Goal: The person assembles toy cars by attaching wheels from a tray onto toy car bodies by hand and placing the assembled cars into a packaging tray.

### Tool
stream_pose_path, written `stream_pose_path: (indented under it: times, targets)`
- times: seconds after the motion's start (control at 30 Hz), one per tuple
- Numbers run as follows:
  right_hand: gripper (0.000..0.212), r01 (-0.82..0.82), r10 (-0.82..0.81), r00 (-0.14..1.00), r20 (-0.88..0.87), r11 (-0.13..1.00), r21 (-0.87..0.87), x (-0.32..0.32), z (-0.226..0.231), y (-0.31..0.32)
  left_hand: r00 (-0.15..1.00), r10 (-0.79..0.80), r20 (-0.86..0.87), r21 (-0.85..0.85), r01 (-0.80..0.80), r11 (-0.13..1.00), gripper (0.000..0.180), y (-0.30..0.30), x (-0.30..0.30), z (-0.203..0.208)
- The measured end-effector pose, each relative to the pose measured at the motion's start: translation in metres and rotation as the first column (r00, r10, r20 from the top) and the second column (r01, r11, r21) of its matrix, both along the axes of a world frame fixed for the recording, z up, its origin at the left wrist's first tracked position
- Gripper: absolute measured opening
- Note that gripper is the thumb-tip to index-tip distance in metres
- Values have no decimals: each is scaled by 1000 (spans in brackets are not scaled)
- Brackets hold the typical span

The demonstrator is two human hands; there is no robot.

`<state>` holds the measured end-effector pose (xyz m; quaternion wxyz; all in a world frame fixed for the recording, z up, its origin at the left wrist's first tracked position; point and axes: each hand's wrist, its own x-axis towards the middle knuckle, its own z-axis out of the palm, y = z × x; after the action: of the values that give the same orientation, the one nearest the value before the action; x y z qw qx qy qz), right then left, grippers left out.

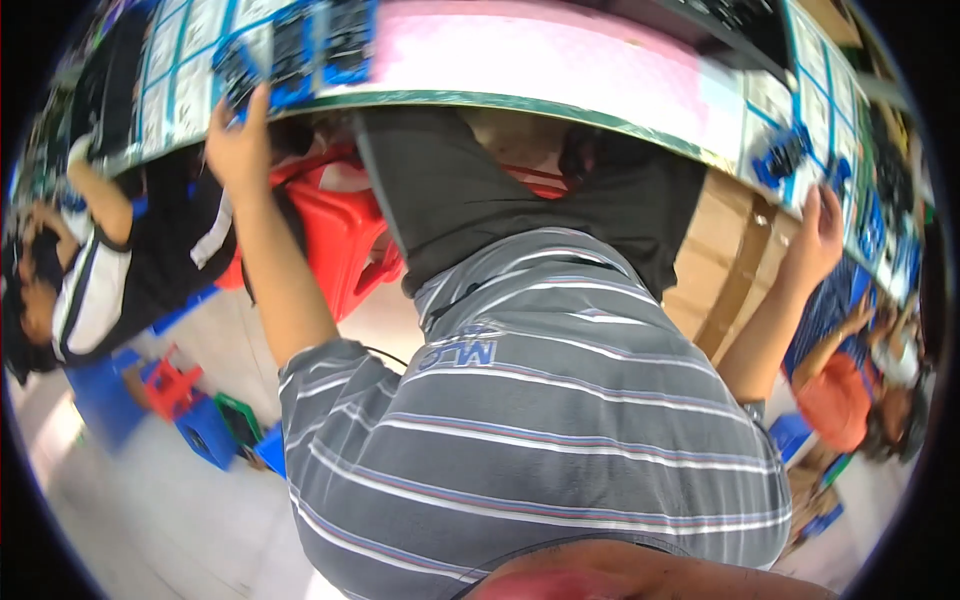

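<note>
My left hand [240, 145] reaches up to the table's left part. Its thumb and fingers are closed on the near edge of a blue holder [236, 78] filled with small black parts. Beside it stand another blue holder [292, 55] and a third [348, 42], also carrying black parts. Far to the right, my right hand [820, 235] is raised at the table edge with its fingers stretched out and apart. Its fingertips are next to a small blue piece [839, 172]; whether they touch it is blurred. Just left of that lies a blue holder with black parts [783, 155].
A pink mat [540, 50] covers the table's middle, below a dark tray [730, 30]. Red stools [335, 230] stand under the table, and cardboard boxes [715, 260] at its right. One co-worker [95, 290] sits at left, another in orange [835, 400] at right.
</note>
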<state>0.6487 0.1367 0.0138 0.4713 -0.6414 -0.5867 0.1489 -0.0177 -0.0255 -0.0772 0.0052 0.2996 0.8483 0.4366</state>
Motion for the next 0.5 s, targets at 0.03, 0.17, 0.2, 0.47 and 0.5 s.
stream_pose_path:
  times: [0.03, 0.17, 0.2, 0.47, 0.5]
  targets:
    - [38, 97, -98, 986, 133, 995, 11, 5, -4, 4, 1000, 16, -23, -8, -16, 1000, 76, 2, 21, 10]
    - [53, 278, -274, 929, 248, 960, 18, 20, -42, 36, 997, 47, -64, 109, -40, 993, 73, -9, 27, 8]
    - [54, 325, -312, 904, 293, 946, 4, 19, -46, 40, 995, 58, -78, 156, -46, 987, 72, -14, 22, 1]
    - [40, 280, -279, 960, -20, 956, 90, 51, -74, 65, 994, 87, -72, 190, -72, 979, 58, -5, 53, 23]
    - [36, 268, -264, 952, -155, 963, 8, 53, -73, 67, 986, 55, -156, 191, -25, 981, 66, -6, 54, 26]
